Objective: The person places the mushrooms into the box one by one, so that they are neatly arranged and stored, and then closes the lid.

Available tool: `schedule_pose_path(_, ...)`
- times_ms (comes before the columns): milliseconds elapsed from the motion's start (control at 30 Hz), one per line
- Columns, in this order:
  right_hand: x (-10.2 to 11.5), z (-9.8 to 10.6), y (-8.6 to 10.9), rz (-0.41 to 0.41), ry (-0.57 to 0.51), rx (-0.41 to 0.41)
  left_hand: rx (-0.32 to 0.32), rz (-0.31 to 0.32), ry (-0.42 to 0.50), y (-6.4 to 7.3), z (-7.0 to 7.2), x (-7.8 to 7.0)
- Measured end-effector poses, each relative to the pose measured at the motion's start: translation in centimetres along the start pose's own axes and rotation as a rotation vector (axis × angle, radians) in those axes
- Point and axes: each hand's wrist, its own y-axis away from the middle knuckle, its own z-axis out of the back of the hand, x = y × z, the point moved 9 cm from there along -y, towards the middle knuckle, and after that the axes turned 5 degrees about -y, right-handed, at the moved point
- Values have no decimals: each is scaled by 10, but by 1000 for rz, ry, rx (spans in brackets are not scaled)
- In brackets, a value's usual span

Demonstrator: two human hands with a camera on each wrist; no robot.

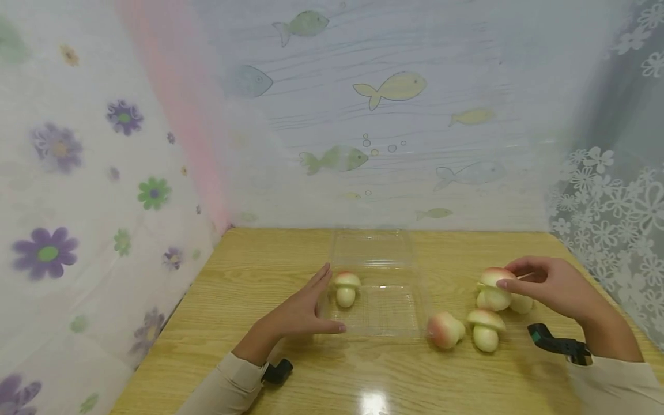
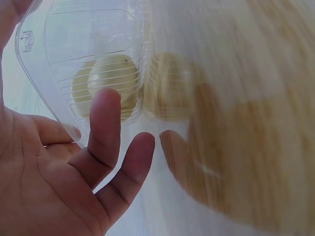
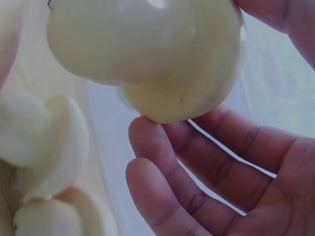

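Note:
My right hand (image 1: 557, 288) pinches a toy mushroom (image 1: 494, 289), pale yellow with a reddish cap, between thumb and fingers. In the right wrist view the fingertips press the rim of the held mushroom's cap (image 3: 184, 93). My left hand (image 1: 295, 311) spans the left side of a clear plastic clamshell box (image 1: 391, 308), fingers extended along it and thumb at its front corner. Inside the box, by its left wall, stands another toy mushroom (image 1: 346, 290). Through the plastic, the left wrist view shows this mushroom (image 2: 115, 78) beyond loosely bent fingers.
Right of the box, a toy mushroom (image 1: 445, 330) lies on its side beside an upright one (image 1: 486, 331). Another mushroom (image 1: 521, 303) is partly hidden behind the held one. The box's lid (image 1: 370, 248) lies folded back on the wooden table (image 1: 332, 374), towards the fish-patterned curtain (image 1: 394, 127).

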Motion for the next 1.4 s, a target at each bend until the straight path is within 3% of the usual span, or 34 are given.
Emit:
schedule_pose_path(633,51,-11,-21,63,-92,-9,6,-8,1,0,-1,0)
schedule_pose_path(1100,94,-42,-42,148,-172,-4,2,-9,22,0,0,-2)
schedule_pose_path(1400,104,-73,-56,129,-164,0,2,-15,15,0,0,-3)
